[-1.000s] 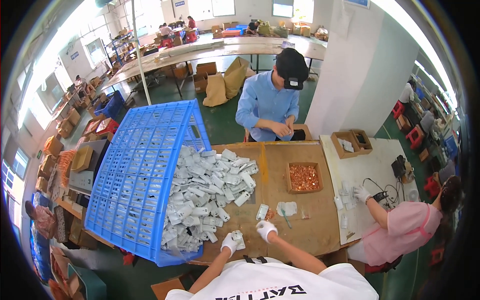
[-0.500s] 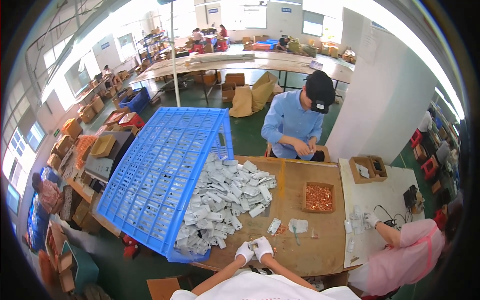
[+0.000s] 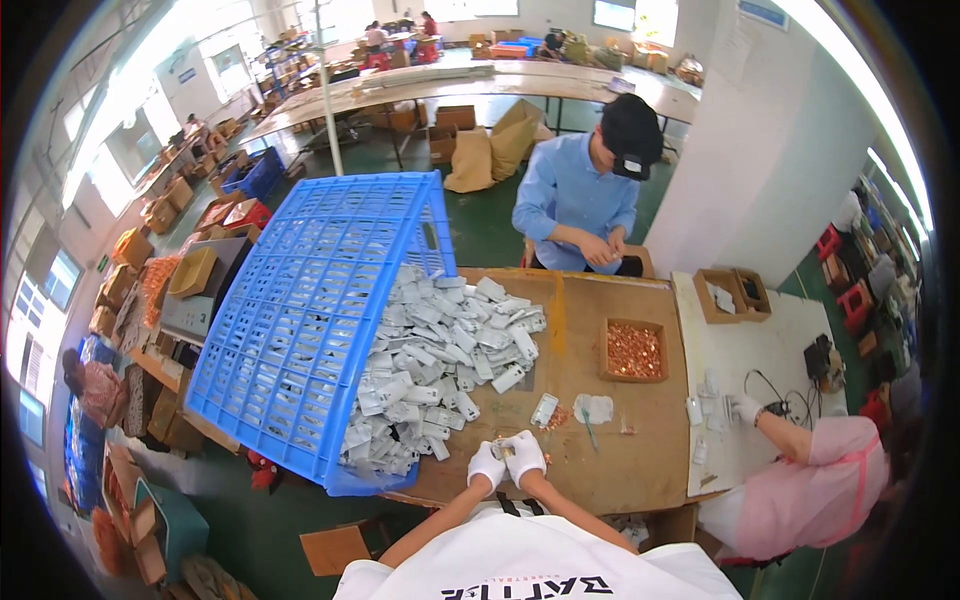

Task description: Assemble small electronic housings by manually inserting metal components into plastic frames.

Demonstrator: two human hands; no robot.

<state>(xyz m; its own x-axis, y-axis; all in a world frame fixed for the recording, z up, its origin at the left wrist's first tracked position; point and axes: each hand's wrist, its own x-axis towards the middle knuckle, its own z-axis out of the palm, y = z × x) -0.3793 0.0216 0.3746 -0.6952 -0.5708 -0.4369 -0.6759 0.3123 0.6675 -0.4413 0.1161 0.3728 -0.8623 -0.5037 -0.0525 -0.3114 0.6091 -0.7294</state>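
My left hand and my right hand, both in white gloves, meet at the near edge of the brown-covered table. Between their closed fingers is a small pale part with a coppery tint, mostly hidden by the gloves. Just beyond them lies a single white plastic casing, beside a scatter of small copper pieces. A thin greenish tool rests against a whitish flat patch. To the left, a large heap of white casings spills from a tipped blue plastic crate.
A cardboard tray of copper pieces stands farther right. Across the table sits a person in a blue shirt. At right, a person in pink reaches over a white table with casings, cables and open boxes. A white pillar rises behind.
The whole view has tilted, so the table and crate appear higher in the picture. My hands stay together around the small part. The person in pink keeps a hand at the casings.
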